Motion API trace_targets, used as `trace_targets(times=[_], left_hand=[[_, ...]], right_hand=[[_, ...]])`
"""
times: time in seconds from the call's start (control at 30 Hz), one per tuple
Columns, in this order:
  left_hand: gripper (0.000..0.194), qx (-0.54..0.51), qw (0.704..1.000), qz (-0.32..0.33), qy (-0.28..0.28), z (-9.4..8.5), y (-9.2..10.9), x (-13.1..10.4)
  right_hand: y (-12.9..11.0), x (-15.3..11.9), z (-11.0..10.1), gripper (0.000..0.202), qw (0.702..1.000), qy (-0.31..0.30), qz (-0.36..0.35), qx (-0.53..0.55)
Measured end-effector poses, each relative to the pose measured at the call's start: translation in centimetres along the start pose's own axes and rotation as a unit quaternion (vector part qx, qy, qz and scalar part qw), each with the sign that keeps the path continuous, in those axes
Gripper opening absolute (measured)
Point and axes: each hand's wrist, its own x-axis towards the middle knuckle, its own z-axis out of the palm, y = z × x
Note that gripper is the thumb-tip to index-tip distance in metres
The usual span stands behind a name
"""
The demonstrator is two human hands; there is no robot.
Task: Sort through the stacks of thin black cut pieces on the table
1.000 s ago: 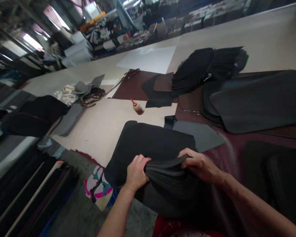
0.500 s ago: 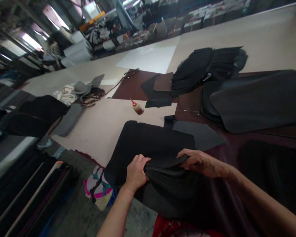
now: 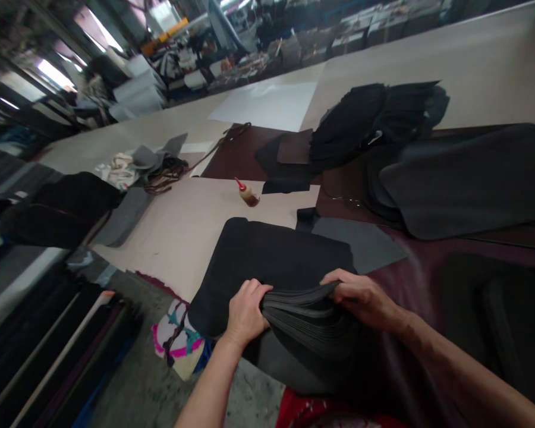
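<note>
Between my two hands bends a thick stack of black sheets [image 3: 305,315], its layered edges fanned toward me. The sheets look like leather or a similar soft material. My left hand [image 3: 248,312] is closed around the stack's left edge, thumb on top. At the right corner, my right hand [image 3: 361,296] grips the layers between thumb and fingers; some fingertips are hidden. Just beyond lies a flat black piece [image 3: 276,252], partly under the stack. A small bottle [image 3: 248,195] with a red nozzle lies tilted on the beige surface past it.
Large dark sheets [image 3: 468,184] and a bundle of black strips [image 3: 374,122] lie to the right on brown material. Scraps and cords [image 3: 160,175] sit at the left. Fabric rolls [image 3: 57,351] stand low left, beside a patterned cloth [image 3: 181,342] at the table edge.
Both hands keep their hold on the stack, almost in place. The layered edges look slightly more spread, and my right hand has shifted a little.
</note>
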Motion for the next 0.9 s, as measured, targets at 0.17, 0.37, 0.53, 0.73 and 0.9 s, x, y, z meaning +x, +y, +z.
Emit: trace_targets(times=[0.17,0.37,0.53,0.73,0.9], left_hand=[[0.03,0.001,1.0,-0.001,-0.004,0.1,-0.2,-0.1],[0.03,0.001,1.0,0.003,0.0,0.1,-0.1,0.0],[0.029,0.001,1.0,0.005,-0.001,0.1,-0.1,-0.1],[0.028,0.007,1.0,0.009,0.002,0.0,-0.1,0.1],[0.029,0.007,1.0,0.005,-0.002,0.1,-0.1,0.0]], right_hand=[[-0.8,0.6,-1.3,0.021,0.996,-0.058,0.006,0.074],[-1.3,1.2,-2.7,0.025,0.986,-0.142,0.056,0.069],[-1.2,1.7,-3.0,0.034,0.981,-0.152,0.07,0.099],[-0.7,1.3,-2.3,0.023,0.993,-0.102,0.042,0.036],[0.1,0.3,-0.4,0.018,1.0,-0.019,0.003,0.007]])
